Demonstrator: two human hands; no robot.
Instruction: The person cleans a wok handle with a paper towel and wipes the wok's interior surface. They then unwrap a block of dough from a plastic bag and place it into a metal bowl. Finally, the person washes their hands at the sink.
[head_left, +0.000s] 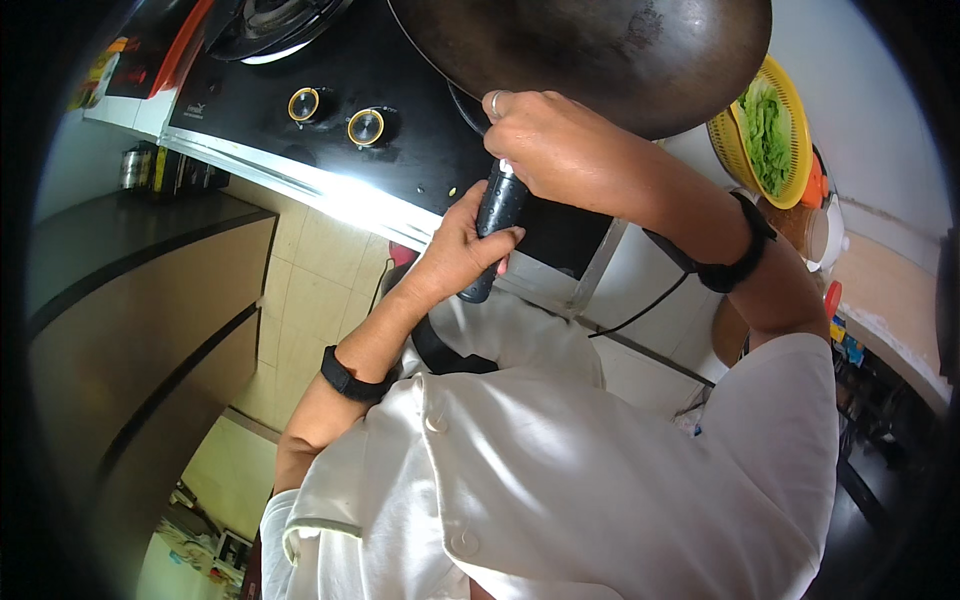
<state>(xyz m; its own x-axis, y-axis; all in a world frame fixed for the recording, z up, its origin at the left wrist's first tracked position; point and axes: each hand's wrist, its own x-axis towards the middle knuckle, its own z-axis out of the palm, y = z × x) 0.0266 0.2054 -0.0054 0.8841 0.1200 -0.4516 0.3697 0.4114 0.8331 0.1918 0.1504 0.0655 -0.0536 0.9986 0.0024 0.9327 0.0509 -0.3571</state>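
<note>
A dark metal wok (600, 52) is at the top of the view, over the black glass stove top (262, 127). Its black, studded handle (499, 202) points down toward my body. My left hand (469, 244) is wrapped around the lower part of this handle, thumb across it. My right hand (551, 142), with a ring on one finger, is curled over the handle's neck close to the wok's rim. That hand covers the joint between handle and wok, and its fingertips are hidden. Whether the wok's inner or outer side faces me is unclear.
Two control knobs (304, 104) and a burner (274, 22) lie left of the wok. On the right, a yellow plastic basket (799, 150) holds leafy green lettuce (765, 135). A black cable (645, 311) hangs by the counter. Cabinets with a dark top (142, 225) stand on the left.
</note>
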